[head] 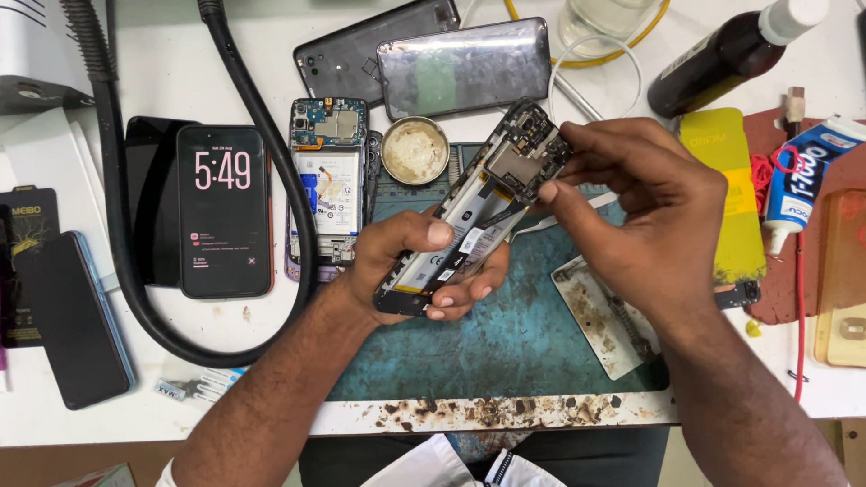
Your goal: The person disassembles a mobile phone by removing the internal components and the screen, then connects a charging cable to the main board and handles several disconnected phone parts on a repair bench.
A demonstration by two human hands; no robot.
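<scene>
left hand [410, 266] has a closed grip round the opened phone [474, 212], tilted above the green mat [514, 343] so its board faces up; right hand [645, 221] pinches at the top end; lit phone [224, 212] lies on the tabletop [54, 424].

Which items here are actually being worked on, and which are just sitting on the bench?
In hand:
- opened phone, back off, held by left hand
- right hand pinching at its top end

Lying about:
- lit phone
- second opened phone
- round tin
- two back covers
- dark bottle
- glue tube
- black hose
</scene>
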